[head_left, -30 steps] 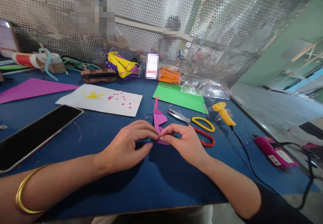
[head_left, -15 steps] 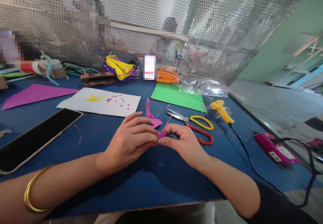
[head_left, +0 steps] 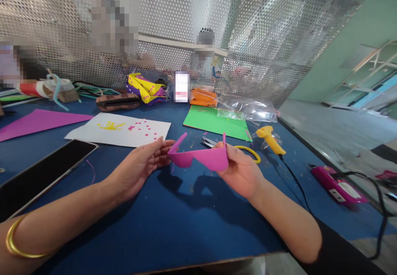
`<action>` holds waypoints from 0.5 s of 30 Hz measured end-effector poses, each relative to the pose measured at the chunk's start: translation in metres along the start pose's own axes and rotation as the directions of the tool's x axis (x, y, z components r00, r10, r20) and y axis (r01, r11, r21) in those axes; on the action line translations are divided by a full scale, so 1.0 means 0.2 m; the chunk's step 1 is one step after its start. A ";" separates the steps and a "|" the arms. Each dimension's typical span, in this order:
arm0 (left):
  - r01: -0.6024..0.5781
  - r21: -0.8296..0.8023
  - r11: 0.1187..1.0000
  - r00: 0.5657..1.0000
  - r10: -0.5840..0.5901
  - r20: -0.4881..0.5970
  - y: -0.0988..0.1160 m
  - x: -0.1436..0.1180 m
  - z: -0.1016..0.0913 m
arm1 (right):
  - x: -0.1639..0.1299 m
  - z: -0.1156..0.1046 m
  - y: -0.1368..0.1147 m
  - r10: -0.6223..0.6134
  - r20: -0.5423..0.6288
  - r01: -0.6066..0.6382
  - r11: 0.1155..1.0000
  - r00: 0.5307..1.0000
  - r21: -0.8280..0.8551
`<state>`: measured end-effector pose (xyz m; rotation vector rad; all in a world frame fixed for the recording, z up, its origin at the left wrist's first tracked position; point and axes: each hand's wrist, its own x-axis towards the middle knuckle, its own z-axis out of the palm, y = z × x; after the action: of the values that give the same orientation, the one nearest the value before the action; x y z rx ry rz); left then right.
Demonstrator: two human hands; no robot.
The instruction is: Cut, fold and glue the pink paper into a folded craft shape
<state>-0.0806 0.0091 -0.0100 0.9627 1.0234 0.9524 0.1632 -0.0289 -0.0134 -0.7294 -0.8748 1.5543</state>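
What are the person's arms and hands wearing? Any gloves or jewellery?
No gloves: both the left hand and the right hand are bare. A thin, plain gold bangle circles the left forearm. The right arm has a dark sleeve showing near the elbow. No rings or watch are visible.

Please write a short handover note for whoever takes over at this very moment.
Left hand: open, fingertips at the left end of the folded magenta paper.
Right hand: pinches the paper's right end, holding it above the blue table.
Nearby: scissors behind the right hand, yellow glue gun to the right, green sheet and white sheet with magenta bits farther back, tablet at left.
Done: the paper is folded, with both ends pointing up.
Left: nothing is glued to it yet, as far as can be seen.
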 end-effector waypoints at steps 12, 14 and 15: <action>0.162 -0.308 0.938 0.986 -0.168 0.007 0.07 -0.02 0.03 | 0.03 0.00 0.02 0.087 -0.202 -0.103 0.992 0.976 -0.072; 0.150 -0.325 0.934 0.987 -0.159 -0.003 0.07 -0.02 0.03 | 0.03 0.00 0.03 0.099 -0.237 -0.129 0.985 0.967 -0.114; 0.149 -0.332 0.932 0.987 -0.162 -0.013 0.07 -0.02 0.04 | 0.03 0.00 0.03 0.101 -0.250 -0.138 0.981 0.963 -0.133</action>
<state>-0.0771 0.0081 0.0057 0.5770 0.9218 0.9756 0.1587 -0.0230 -0.0193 -1.0744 -0.7816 1.4773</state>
